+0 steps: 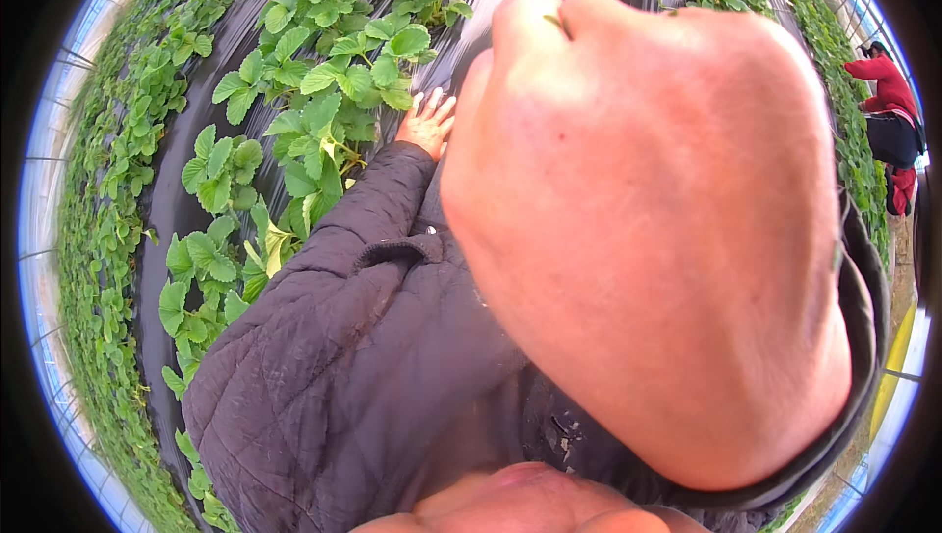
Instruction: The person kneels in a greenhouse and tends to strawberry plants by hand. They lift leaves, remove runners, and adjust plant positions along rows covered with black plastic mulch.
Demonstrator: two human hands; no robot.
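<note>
My right hand (647, 187) is raised close to the camera and fills the centre right of the view. Its back faces the camera with the fingers curled under, so what they hold, if anything, is hidden. Lower down and farther off, my left hand (427, 122) has its fingers spread and nothing visible in them, beside the leaves of a strawberry plant (357, 80) and over black plastic mulch film (168, 216). A dark quilted jacket sleeve (353, 268) covers the left arm.
Rows of strawberry plants (110, 260) run along both sides, with shiny black film between them. At the far right a person in a red top (892, 87) bends over a row. Curved framing of a greenhouse (44, 249) shows at the rim.
</note>
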